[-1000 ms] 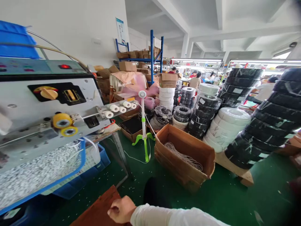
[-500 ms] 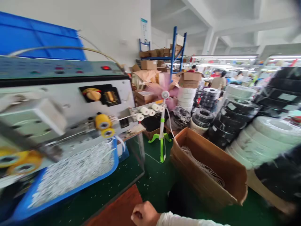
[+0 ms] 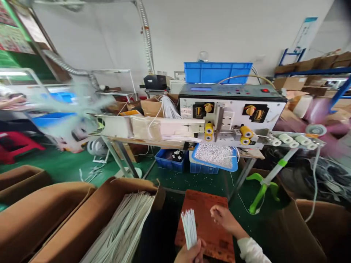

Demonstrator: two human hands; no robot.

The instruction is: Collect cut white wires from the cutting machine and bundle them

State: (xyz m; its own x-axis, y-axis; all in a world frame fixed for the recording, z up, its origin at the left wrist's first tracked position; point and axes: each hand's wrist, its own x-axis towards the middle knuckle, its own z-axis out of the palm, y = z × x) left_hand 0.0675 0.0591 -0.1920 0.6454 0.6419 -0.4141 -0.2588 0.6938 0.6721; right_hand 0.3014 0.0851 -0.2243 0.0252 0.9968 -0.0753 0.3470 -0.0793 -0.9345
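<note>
A bundle of white cables (image 3: 189, 226) stands upright at the bottom centre, its trimmed ends pointing up. My left hand (image 3: 189, 252) is closed around the lower part of it. My right hand (image 3: 223, 218) is to the right of the bundle, apart from it, above a reddish-brown board (image 3: 207, 208). Its fingers are curled in and nothing shows in them. Beyond the hands, a wire-cutting machine (image 3: 233, 109) with yellow rollers stands on a table. White cables (image 3: 181, 138) lie along the ledge at its left.
A long carton (image 3: 102, 197) of white cables stands at my left, beside other cartons (image 3: 46, 208). A blue tray (image 3: 233, 164) of white scraps sits below the machine. A blurred fan (image 3: 74, 102) is at left. The green-legged stand (image 3: 259, 197) and another carton (image 3: 323, 212) are at right.
The view has swung left, bringing the whole machine and the cable carton into sight. My left hand and the cable bundle now show. My right hand stays over the board, fingers curled.
</note>
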